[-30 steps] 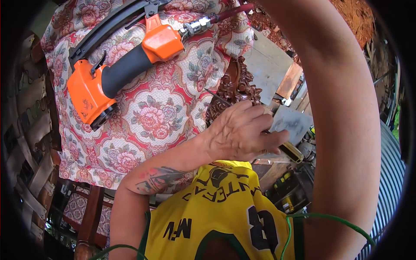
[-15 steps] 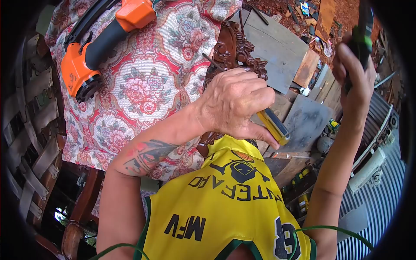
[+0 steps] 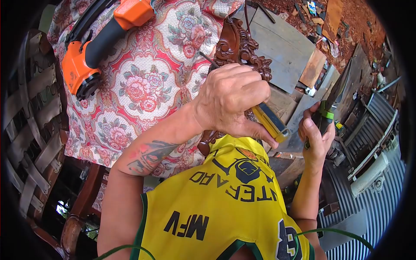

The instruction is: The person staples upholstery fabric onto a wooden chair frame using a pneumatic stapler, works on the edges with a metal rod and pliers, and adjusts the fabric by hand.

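The right hand (image 3: 318, 138), holding green-and-black scissors (image 3: 328, 114), is coming down from the upper right toward the left hand (image 3: 232, 99), which is gripping a yellow-handled screwdriver (image 3: 271, 122) at centre; both hands are staying occupied, while floral fabric (image 3: 141, 93) is lying left, beneath the orange nail gun (image 3: 106, 45).

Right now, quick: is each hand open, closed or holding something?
Left hand: closed, holding a yellow-and-black-handled tool with a thin dark shaft.
Right hand: closed, holding a bladed tool with a black-and-green handle.
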`<control>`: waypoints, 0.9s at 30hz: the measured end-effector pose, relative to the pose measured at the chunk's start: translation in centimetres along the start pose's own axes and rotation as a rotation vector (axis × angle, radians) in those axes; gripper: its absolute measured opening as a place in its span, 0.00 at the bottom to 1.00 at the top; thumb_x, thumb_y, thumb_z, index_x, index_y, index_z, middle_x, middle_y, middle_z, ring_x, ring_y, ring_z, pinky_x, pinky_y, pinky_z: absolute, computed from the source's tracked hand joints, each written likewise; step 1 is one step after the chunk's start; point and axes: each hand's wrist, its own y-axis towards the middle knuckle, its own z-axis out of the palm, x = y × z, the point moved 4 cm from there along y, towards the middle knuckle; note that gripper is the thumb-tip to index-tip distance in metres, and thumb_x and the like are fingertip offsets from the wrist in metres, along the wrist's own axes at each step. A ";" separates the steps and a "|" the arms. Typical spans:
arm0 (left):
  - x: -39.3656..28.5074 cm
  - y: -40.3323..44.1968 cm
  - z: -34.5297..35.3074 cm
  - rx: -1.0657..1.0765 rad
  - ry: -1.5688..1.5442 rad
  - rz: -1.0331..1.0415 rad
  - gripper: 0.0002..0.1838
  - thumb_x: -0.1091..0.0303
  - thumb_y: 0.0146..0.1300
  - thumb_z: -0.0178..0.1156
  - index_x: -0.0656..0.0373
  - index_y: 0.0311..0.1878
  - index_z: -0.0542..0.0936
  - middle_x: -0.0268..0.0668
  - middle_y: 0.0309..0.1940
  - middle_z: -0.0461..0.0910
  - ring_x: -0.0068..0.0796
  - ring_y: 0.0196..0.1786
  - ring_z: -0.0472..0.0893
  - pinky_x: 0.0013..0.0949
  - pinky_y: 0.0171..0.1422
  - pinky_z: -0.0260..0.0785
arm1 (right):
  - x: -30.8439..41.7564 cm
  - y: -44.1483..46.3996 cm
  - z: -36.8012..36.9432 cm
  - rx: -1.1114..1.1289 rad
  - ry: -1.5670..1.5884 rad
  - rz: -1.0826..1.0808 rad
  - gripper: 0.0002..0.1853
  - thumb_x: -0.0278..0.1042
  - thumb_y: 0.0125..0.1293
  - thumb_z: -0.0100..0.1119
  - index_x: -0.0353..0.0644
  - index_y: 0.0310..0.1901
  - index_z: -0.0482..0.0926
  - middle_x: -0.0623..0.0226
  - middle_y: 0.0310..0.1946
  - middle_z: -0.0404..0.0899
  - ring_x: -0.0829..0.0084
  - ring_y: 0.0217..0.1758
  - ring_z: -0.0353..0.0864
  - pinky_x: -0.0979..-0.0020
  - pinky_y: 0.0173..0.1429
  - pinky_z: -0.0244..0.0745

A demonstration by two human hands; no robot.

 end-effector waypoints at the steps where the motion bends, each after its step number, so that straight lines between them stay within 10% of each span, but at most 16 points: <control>1: 0.0 0.0 -0.1 -0.001 0.001 -0.001 0.40 0.28 0.34 0.78 0.55 0.27 0.69 0.34 0.22 0.67 0.40 0.25 0.73 0.39 0.31 0.66 | 0.2 0.1 0.3 0.011 0.003 -0.006 0.24 0.38 0.62 0.73 0.39 0.55 0.74 0.72 0.34 0.75 0.86 0.28 0.70 0.82 0.30 0.61; 27: 0.0 -0.6 -1.1 -0.053 -0.049 0.041 0.40 0.28 0.33 0.79 0.55 0.27 0.70 0.35 0.21 0.68 0.42 0.24 0.74 0.40 0.30 0.65 | 1.1 -4.1 3.6 0.119 0.098 0.010 0.24 0.31 0.60 0.73 0.36 0.55 0.72 0.68 0.37 0.75 0.81 0.38 0.73 0.77 0.43 0.70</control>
